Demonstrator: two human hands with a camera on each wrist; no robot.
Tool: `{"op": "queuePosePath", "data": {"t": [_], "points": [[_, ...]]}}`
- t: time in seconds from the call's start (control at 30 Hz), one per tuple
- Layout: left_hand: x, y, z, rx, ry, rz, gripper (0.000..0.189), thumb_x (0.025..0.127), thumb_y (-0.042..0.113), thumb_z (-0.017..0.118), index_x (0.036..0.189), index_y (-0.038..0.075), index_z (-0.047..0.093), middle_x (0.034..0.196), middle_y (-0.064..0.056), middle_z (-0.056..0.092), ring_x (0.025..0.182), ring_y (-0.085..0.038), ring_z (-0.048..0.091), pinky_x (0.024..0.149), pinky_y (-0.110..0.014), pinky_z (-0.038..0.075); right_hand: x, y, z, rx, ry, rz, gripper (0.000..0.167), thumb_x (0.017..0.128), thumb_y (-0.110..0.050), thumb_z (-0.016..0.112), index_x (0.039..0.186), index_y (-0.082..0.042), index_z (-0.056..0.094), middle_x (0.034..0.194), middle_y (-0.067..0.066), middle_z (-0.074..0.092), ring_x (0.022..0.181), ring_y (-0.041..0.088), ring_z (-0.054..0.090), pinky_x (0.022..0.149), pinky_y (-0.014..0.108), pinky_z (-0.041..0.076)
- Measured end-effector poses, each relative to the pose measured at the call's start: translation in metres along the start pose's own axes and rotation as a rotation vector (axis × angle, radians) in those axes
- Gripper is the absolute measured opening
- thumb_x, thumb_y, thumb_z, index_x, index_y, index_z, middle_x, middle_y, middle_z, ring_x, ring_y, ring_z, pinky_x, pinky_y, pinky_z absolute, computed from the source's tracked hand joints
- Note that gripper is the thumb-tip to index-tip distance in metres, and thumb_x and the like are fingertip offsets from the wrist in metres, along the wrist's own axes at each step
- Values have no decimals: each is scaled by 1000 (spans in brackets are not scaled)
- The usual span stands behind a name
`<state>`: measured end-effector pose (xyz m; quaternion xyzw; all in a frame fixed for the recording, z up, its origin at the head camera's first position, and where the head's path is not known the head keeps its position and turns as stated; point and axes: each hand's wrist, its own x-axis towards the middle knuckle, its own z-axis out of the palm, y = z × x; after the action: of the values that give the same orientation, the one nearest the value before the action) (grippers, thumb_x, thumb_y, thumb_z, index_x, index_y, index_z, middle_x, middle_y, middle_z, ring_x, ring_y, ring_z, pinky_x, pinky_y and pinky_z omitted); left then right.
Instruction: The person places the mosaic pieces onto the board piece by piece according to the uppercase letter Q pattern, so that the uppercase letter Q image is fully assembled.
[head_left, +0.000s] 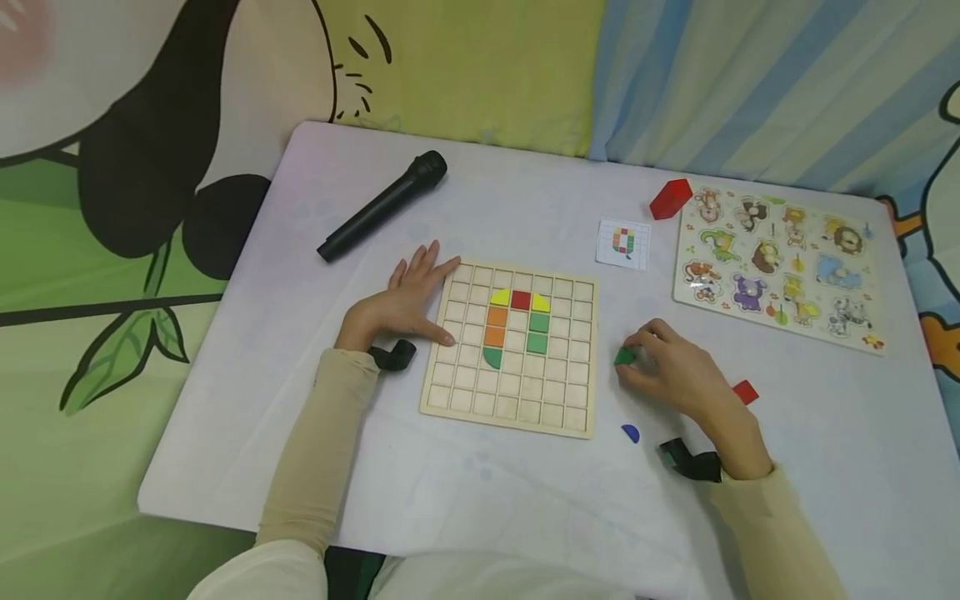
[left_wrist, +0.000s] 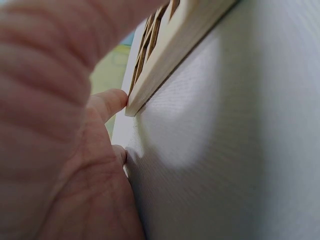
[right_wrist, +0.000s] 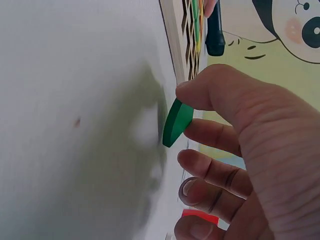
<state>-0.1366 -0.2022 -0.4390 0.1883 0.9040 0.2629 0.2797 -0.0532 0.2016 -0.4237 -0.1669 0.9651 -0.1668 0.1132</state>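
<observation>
A wooden grid board [head_left: 555,392] lies on the table, with yellow, red, orange and green pieces set in a ring near its middle. My left hand [head_left: 405,300] rests at the board's left side, fingers spread, thumb and index fingertip on its edge. In the left wrist view the board's rim [left_wrist: 155,70] is close to the palm. Right of the board, my right hand [head_left: 671,371] pinches a green piece [right_wrist: 178,122] with a curved edge between thumb and index finger, close over the table. The other fingers are bent beside it. A blue half-round piece [head_left: 631,433] lies nearby.
A small pattern card [head_left: 623,244] lies beyond the right hand. A red block [head_left: 671,199] stands beside an animal puzzle board [head_left: 780,267] at the right. A red square piece [head_left: 746,392] is by the right wrist. The black microphone [head_left: 382,204] lies back left.
</observation>
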Motion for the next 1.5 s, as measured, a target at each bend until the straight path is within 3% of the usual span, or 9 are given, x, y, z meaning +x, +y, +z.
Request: {"op": "queuePosePath", "data": {"t": [0.57,1.07,1.33,1.5], "points": [[-1,-4,-1,-6,-4,0,127,67,47,86,159,23,2,160,-8,-27,147,-23,-28,118,-45,-18,22,-44,0,27,-60,-77,27,84,-26,70,101,-7,64,108,4,56,73,16,54,66,30,52],[-3,-5,0,-21,-3,-8,127,67,48,86,159,24,1,160,-6,-28,146,-22,-29,118,-44,-18,41,-92,20,8,-76,-268,21,78,-20,72,94,-7,66,100,3,55,63,9,51,57,26,48],[1,-5,0,-28,-7,-9,129,65,49,87,159,25,1,160,-5,-28,146,-21,-29,118,-44,-18,45,-100,27,-24,-44,-334,21,79,-19,72,95,-5,69,96,4,55,61,9,52,54,26,49],[2,-3,0,-11,-8,-7,128,66,50,86,159,25,1,160,-5,-28,146,-22,-29,118,-44,-18,46,-101,26,-32,-55,-318,22,81,-20,74,98,-6,71,98,3,57,64,9,54,55,26,50]]}}
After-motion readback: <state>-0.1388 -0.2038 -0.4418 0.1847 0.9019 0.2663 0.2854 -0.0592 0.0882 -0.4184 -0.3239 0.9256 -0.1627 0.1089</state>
